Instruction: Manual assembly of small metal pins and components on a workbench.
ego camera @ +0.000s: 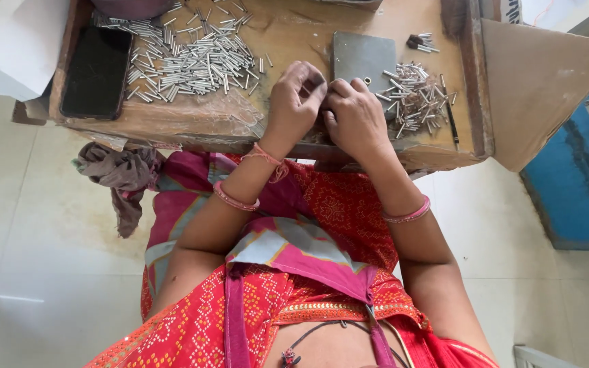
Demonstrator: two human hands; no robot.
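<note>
- A grey metal block (363, 56) is lying flat on the wooden workbench, square-edged, with a small ring sitting on its near part.
- A heap of short silver pins (414, 97) is lying scattered just beside the block, pointing every way.
- A larger pile of longer silver pins (195, 58) is spreading well apart from it.

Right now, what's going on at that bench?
A seated person works at a small wooden table. The left hand and right hand meet at its near edge, fingers curled together, apparently on something small that is hidden. A big heap of thin metal tubes lies to the left, a smaller pile to the right by a grey block. A dark phone lies far left.
</note>
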